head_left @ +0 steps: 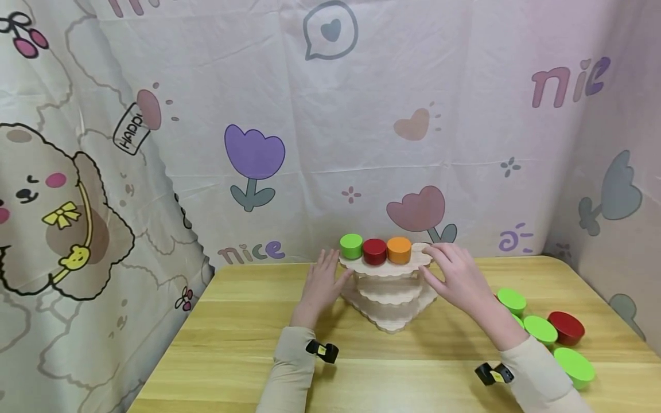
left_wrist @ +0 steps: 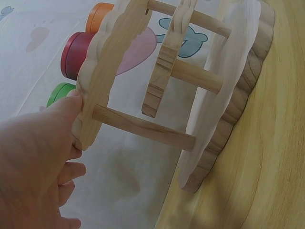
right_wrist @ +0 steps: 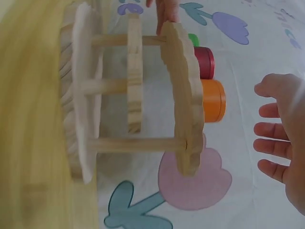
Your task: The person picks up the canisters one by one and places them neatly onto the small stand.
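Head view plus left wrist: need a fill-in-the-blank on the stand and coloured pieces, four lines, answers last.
1. The wooden stand carries ____ coloured pieces.
2. On it, the red piece sits between the green piece and the ____ one.
3. The left hand holds the edge of a board, the ____ one of the stand.
4. The loose pieces lie on the table to the person's ____ side.

Missing words: three; orange; top; right.
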Demonstrator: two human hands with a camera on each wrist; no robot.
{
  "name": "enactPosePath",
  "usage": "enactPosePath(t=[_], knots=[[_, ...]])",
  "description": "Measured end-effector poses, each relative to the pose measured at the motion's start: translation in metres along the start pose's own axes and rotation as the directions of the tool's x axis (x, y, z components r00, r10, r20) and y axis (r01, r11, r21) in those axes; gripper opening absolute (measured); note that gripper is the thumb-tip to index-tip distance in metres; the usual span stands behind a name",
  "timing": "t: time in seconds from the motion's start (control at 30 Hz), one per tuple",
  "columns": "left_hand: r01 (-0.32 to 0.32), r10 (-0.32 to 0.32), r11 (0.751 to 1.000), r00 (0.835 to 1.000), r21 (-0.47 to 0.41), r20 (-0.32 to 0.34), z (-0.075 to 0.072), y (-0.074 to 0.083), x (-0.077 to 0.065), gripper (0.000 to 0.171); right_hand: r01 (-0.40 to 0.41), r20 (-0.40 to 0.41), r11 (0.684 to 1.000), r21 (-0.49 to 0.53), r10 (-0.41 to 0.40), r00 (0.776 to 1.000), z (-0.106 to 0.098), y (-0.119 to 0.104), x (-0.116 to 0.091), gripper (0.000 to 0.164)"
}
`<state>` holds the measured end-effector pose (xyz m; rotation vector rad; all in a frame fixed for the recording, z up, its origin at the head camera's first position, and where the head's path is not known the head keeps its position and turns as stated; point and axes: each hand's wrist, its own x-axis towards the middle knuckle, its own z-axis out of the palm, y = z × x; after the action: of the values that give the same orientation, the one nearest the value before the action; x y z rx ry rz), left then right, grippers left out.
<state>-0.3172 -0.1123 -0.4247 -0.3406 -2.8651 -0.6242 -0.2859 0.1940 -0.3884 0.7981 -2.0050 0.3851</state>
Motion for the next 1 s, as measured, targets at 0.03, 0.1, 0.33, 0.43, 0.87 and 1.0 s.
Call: enactPosePath(t=[0.03, 0.1, 0.33, 0.43, 0.87, 1.0], knots=[[0.002, -0.002, 1.000, 1.000, 0.000, 0.003, 0.000, 0.000, 0.000, 0.076, 0.002, 0.001, 1.000, -0.007, -0.002, 1.000, -0.002, 0.001, -0.003, 0.047], [0.006, -0.006, 1.000, 1.000, -0.003, 0.003, 0.000, -0.001, 0.000, 0.076, 0.005, 0.008, 1.000, -0.016, -0.005, 1.000, -0.006, 0.002, -0.009, 0.051], [0.014, -0.014, 1.000, 1.000, -0.002, 0.002, 0.001, -0.003, -0.001, 0.077, 0.005, 0.004, 0.998, -0.058, -0.004, 1.000, -0.020, 0.009, -0.034, 0.057], [0.011, -0.011, 1.000, 1.000, 0.005, -0.006, 0.002, -0.004, -0.001, 0.077, -0.017, 0.019, 0.998, -0.069, 0.018, 1.000, -0.027, 0.011, -0.044, 0.058], [0.006, -0.005, 1.000, 1.000, 0.024, -0.008, 0.003, -0.002, 0.000, 0.079, -0.095, 0.110, 0.989, -0.116, 0.107, 0.988, -0.059, 0.014, -0.080, 0.055], [0.007, -0.007, 1.000, 1.000, 0.028, -0.005, 0.002, -0.002, 0.000, 0.079, -0.121, 0.146, 0.982, -0.144, 0.142, 0.979, -0.067, 0.014, -0.089, 0.054]])
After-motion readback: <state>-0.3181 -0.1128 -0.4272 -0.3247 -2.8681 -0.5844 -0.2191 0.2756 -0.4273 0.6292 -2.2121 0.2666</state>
